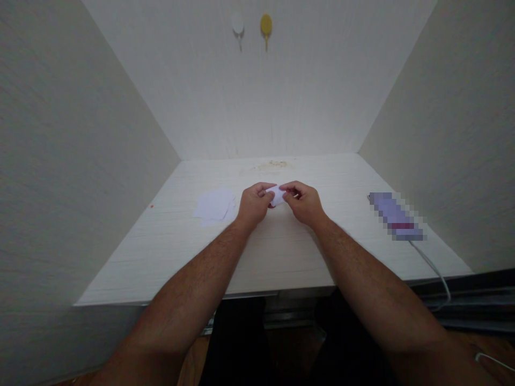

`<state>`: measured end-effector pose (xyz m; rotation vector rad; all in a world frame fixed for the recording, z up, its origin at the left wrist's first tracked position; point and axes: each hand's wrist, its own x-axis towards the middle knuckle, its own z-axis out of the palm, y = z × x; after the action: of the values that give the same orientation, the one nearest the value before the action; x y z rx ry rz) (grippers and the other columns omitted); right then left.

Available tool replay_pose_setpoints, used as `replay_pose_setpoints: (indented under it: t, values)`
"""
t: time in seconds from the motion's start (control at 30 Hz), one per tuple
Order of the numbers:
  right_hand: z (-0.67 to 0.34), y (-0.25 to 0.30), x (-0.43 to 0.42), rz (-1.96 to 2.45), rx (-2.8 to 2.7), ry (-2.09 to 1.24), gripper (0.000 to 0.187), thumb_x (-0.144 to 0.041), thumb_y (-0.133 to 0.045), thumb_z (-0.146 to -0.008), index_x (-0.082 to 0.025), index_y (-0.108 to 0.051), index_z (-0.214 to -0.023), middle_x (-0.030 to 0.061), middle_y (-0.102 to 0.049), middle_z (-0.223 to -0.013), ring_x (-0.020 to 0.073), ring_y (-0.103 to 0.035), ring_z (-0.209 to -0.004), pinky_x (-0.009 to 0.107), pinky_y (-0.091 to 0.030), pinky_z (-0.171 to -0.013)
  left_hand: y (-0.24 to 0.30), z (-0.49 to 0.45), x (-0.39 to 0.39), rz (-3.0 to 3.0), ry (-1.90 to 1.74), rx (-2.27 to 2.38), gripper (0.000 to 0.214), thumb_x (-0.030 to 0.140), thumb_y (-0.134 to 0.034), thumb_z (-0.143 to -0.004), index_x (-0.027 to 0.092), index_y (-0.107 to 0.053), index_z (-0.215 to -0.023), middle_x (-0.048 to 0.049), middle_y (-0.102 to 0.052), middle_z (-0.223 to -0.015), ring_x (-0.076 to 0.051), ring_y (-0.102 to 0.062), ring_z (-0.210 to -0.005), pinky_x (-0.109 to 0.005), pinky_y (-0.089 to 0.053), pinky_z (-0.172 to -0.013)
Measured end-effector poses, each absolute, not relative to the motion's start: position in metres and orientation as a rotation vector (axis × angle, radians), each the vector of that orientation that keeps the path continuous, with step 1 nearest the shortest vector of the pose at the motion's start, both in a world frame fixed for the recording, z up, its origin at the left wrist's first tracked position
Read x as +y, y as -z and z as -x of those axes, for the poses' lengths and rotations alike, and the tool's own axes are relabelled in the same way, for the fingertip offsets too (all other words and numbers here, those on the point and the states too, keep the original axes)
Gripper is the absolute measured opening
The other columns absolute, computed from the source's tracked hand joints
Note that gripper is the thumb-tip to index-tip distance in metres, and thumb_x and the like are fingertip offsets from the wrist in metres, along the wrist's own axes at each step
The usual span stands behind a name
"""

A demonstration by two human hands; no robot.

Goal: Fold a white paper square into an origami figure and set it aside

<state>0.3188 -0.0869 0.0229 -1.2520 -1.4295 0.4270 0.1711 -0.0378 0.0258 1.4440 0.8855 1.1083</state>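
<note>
1. A small white slip of paper (277,196) is being held between two hands at the middle of the desk (277,252); whether it is being rested on the surface cannot be told. Directions are being read from the slip, with twelve o'clock toward the back wall (269,102).
2. The slip's nine o'clock side is being pinched by the left hand (254,203); its fingers are being closed on the paper, the thumb laid on the near face.
3. The three o'clock side is being pinched likewise by the right hand (304,202), its thumb and index finger being pressed to the slip.
4. At nine o'clock, near the left hand, loosely stacked white paper sheets (213,205) are being borne flat by the desk, their edges out of line.
5. Farther out at nine o'clock, a tiny orange speck (152,206) is being shown.
6. At twelve o'clock, a brownish stain (277,164) is being seen near the back wall. Above it, a yellow hook (266,25) is being carried by the wall, with a white hook (237,24) toward eleven.
7. Just past three o'clock, an object (394,214) is being hidden by pixelation; a white cable (432,266) is being led from it toward four.
</note>
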Motion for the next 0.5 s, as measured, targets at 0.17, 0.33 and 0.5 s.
replay_pose_setpoints:
  t: [0.17, 0.33, 0.5]
  values:
    - [-0.3191, -0.0217, -0.0866, 1.294, -1.438, -0.450, 0.017, -0.026, -0.067, -0.074, -0.018, -0.068, -0.088, -0.0009, -0.061, -0.070, 0.0118, -0.055, -0.062, 0.027, -0.045, -0.063, -0.0282, -0.1716, -0.0397, -1.404, -1.115, 0.889, 0.022, 0.021, -0.066, -0.072, 0.013, -0.069, -0.092, -0.0015, -0.068, -0.068, -0.010, -0.060, -0.057, -0.024, -0.053, -0.056]
    - [-0.3182, -0.0229, -0.0873, 1.323, -1.429, -0.470, 0.014, -0.031, -0.068, -0.074, -0.018, -0.063, -0.074, -0.0003, -0.063, -0.068, 0.0116, -0.055, -0.060, 0.026, -0.045, -0.061, -0.0304, -0.1723, -0.0423, -1.352, -1.092, 0.898, 0.019, 0.020, -0.066, -0.071, 0.013, -0.067, -0.089, -0.0042, -0.069, -0.076, -0.012, -0.062, -0.062, -0.027, -0.057, -0.055]
    - [-0.3181, -0.0227, -0.0863, 1.352, -1.447, -0.410, 0.009, -0.025, -0.064, -0.074, -0.017, -0.066, -0.070, 0.0016, -0.067, -0.069, 0.0133, -0.059, -0.062, 0.027, -0.047, -0.061, -0.0301, -0.1724, -0.0430, -1.332, -1.054, 0.922, 0.013, 0.025, -0.065, -0.075, 0.014, -0.065, -0.082, -0.0040, -0.065, -0.072, -0.013, -0.060, -0.060, -0.029, -0.058, -0.051]
